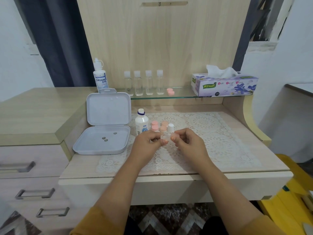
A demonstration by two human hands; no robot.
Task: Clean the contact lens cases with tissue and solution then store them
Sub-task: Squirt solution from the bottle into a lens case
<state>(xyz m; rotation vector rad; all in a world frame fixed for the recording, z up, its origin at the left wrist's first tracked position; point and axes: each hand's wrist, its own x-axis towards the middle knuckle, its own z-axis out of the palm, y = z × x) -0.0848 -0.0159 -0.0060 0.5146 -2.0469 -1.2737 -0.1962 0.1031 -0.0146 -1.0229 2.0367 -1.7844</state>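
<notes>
We observe both hands above the white lace mat (211, 133) on the pale wooden counter (250, 155). The left hand (145, 143) and right hand (188, 141) pinch a small clear plastic lens case (165, 137) between curled fingers. Just behind stand two pink cases (154, 126), peach cases (164, 126), a white cap (170, 127) and an uncapped white solution bottle (141, 122).
</notes>
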